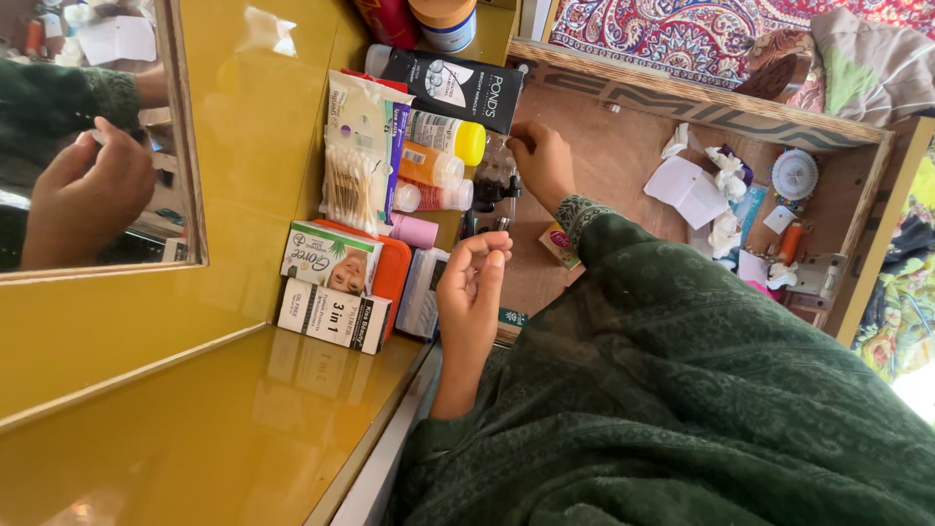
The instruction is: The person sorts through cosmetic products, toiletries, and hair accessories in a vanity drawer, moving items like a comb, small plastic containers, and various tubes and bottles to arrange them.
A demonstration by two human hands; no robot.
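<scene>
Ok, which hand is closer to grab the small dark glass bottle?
Probably the right hand: it hovers just beside the small dark glass bottle, fingers pinched together. The left hand sits further off, palm open and empty.

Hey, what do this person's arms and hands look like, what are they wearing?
Both arms are covered by long, dark green sleeves of a faintly patterned fabric. The cuff at one wrist carries pale embroidered trim. Both hands, one and the other, are bare, with no gloves.
</scene>
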